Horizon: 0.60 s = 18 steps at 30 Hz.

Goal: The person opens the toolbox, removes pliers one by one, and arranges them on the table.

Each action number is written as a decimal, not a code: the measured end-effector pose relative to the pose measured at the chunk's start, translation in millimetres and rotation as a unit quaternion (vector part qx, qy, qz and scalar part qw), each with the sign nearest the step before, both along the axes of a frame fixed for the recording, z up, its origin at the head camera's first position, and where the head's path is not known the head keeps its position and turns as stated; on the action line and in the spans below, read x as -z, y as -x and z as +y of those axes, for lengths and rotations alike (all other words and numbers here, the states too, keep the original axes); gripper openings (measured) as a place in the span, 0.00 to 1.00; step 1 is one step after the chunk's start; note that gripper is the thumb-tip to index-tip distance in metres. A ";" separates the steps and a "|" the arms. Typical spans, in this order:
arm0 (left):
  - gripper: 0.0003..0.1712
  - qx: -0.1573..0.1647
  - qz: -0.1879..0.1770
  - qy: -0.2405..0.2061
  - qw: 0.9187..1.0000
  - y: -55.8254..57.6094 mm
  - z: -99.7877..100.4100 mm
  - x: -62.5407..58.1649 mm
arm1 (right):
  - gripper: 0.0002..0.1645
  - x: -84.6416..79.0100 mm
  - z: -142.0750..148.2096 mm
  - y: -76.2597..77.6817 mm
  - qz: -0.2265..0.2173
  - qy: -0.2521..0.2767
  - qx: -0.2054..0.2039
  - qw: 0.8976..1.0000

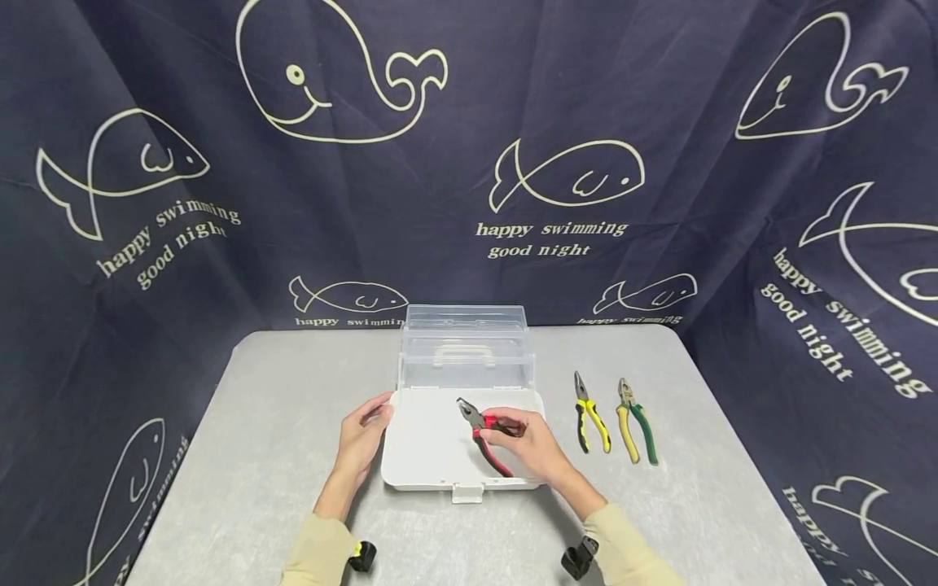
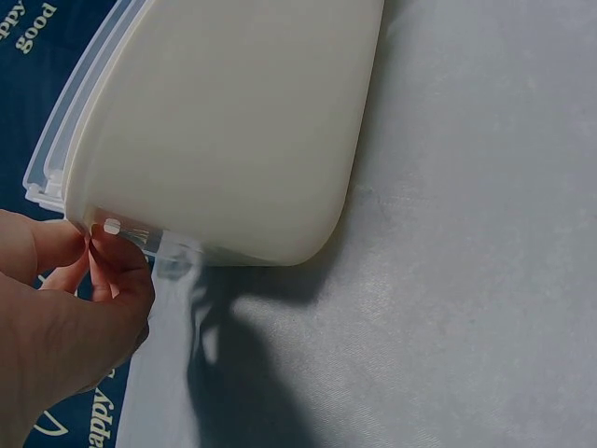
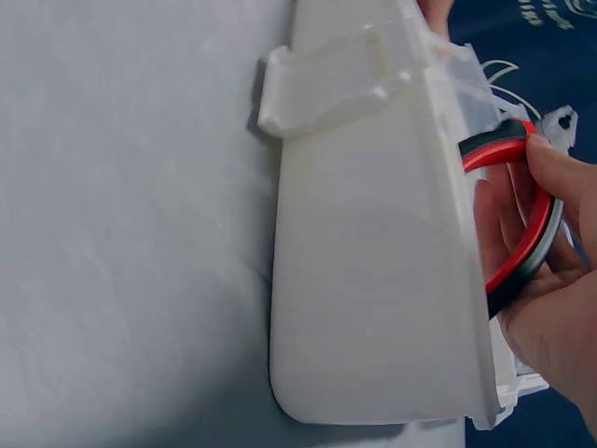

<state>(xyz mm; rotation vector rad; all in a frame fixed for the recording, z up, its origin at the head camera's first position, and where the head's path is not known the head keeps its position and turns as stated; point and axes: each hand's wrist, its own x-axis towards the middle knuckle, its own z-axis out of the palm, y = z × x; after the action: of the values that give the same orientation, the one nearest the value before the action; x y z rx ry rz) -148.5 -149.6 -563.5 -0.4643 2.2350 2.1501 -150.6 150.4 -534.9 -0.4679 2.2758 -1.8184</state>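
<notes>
A white plastic toolbox point(image 1: 428, 443) stands on the table with its clear lid point(image 1: 469, 373) raised at the back. At its left side, my left hand point(image 1: 361, 439) pinches the rim near the back corner, thumb and fingertips together at the edge in the left wrist view. My right hand point(image 1: 537, 446) holds combination pliers point(image 1: 493, 461) with red and black handles over the open box. Their jaws point up and to the left, and the handles are spread. In the right wrist view, the handle ends point(image 3: 508, 294) pass behind the box's front wall.
Right of the box lie long-nose pliers point(image 1: 602, 425) with yellow and black handles. Beside them are pliers point(image 1: 645, 434) with one yellow and one green handle. The grey table point(image 1: 278, 423) is backed by a dark blue curtain point(image 1: 454, 203) with white fish drawings.
</notes>
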 end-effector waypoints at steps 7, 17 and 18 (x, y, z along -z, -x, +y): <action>0.21 0.001 0.000 0.001 1.000 -0.6 -0.3 -1.3 | 0.28 -5.8 8.8 0.4 -0.115 0.149 0.066 0.980; 0.21 0.001 0.000 -0.001 1.000 0.6 -0.6 0.7 | 0.31 -11.7 30.8 0.8 -0.182 0.232 0.105 0.950; 0.21 0.000 0.000 0.000 1.000 0.5 -0.9 0.9 | 0.31 -11.7 33.7 0.7 -0.183 0.234 0.104 0.949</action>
<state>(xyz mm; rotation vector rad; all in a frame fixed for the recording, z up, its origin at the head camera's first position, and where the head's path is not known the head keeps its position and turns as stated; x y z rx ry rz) -149.0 -150.5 -564.5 -0.4635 2.2343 2.1510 -151.3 184.1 -523.1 0.0566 1.6979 -2.3250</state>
